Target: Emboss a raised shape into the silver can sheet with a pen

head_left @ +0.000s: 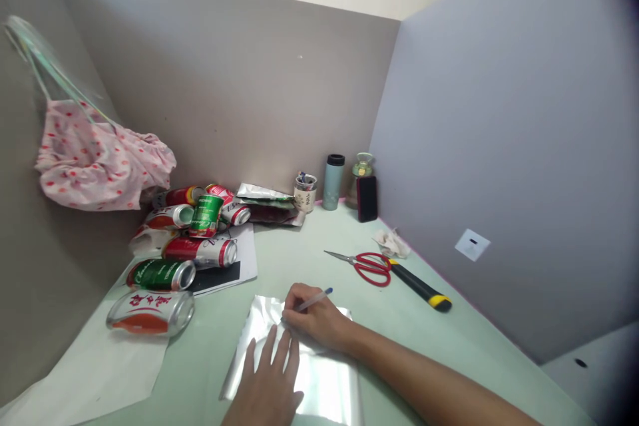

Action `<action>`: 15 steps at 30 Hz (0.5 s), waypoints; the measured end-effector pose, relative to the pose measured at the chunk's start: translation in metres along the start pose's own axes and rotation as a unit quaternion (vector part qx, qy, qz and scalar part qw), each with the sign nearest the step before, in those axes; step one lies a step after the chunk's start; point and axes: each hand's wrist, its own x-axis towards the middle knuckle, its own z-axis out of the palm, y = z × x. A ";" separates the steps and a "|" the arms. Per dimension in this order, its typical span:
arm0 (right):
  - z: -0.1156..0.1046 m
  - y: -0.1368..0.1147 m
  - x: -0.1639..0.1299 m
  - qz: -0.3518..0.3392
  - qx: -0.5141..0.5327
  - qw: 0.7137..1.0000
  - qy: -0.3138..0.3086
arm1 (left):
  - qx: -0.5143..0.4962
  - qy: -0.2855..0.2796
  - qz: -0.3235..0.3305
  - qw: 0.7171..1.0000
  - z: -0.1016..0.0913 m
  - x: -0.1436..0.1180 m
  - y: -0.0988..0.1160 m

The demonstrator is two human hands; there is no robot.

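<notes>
A shiny silver metal sheet (pixel 327 379) lies flat on the pale green desk, its top edge a little uneven. My left hand (pixel 272 373) rests on the sheet's left part with its fingers spread. Closed around a pen (pixel 314 299) with a clear barrel and blue end, my right hand (pixel 314 319) sits near the top of the sheet. The pen tilts up to the right, and its tip points down at the metal close to my left fingertips. I cannot make out any line under the tip.
Several drink cans (pixel 150 313) lie piled at the left. Red-handled scissors (pixel 372 268) and a black-and-yellow tool handle (pixel 419 286) lie at the right. Foil pouches (pixel 267 196), a pen jar (pixel 305 196), a tumbler (pixel 333 183) and a phone (pixel 367 200) line the back. Grey partitions enclose the desk.
</notes>
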 end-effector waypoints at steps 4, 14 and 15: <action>0.001 0.002 0.000 0.004 -0.001 1.000 0.005 | 0.022 0.044 0.014 0.999 0.014 -0.003 -0.002; 0.001 -0.004 0.000 0.034 -0.010 0.999 0.006 | 0.105 0.189 0.140 0.966 0.033 -0.010 -0.034; 0.000 -0.005 0.000 0.037 -0.012 0.999 0.006 | 0.119 0.212 0.147 0.959 0.033 -0.010 -0.036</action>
